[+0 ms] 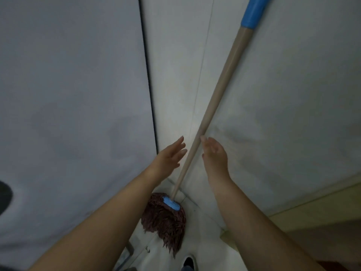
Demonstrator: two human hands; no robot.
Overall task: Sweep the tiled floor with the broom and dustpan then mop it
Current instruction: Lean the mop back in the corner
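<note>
A mop leans in the corner of two pale walls. Its beige handle (220, 90) runs from the lower middle up to a blue grip (253, 13) at the top right. A blue clamp (171, 204) holds the brown stringy mop head (166, 222), which rests on the tiled floor (197, 214). My left hand (170, 156) is just left of the handle, fingers spread, holding nothing. My right hand (214, 153) is just right of the handle, palm toward it, fingers apart. Neither hand grips the handle. No broom or dustpan is in view.
A grey wall panel (74, 94) with a dark vertical seam (148, 75) fills the left. A white wall (283, 104) fills the right, with a beige skirting strip (312, 210) below it. My dark shoe (188, 264) shows at the bottom edge.
</note>
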